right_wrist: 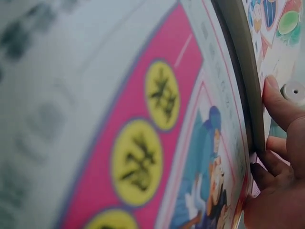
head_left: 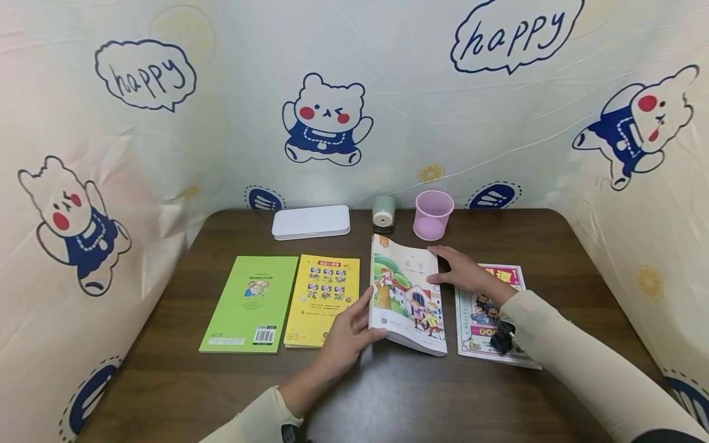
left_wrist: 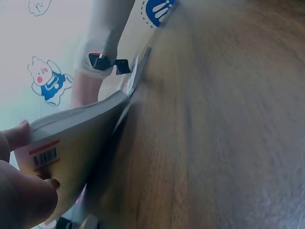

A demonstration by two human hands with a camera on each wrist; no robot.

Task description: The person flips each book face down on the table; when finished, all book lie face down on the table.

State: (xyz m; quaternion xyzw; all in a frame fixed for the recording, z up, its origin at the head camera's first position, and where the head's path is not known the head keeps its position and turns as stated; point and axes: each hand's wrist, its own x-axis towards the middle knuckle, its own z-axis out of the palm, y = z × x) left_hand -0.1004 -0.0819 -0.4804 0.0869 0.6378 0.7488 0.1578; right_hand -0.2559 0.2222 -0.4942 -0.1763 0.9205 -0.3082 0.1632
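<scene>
A thick white book with a picture of children and a house on its cover (head_left: 410,295) is tilted, its left side raised off the table. My left hand (head_left: 346,335) grips its left edge; in the left wrist view the fingers (left_wrist: 28,195) lie against the back cover, near the barcode. My right hand (head_left: 468,271) holds the upper right edge. In the right wrist view its thumb (right_wrist: 279,102) presses the front cover, with the other fingers at the edge. Beneath the right forearm lies a pink-and-white booklet (head_left: 471,338), partly covered by the sleeve.
A green book (head_left: 249,307) and a yellow book (head_left: 321,301) lie to the left on the brown table (head_left: 354,406). Along the back stand a white flat case (head_left: 311,221), a green pencil sharpener (head_left: 383,212) and a pink cup (head_left: 433,215). A printed curtain (head_left: 415,123) encloses the table.
</scene>
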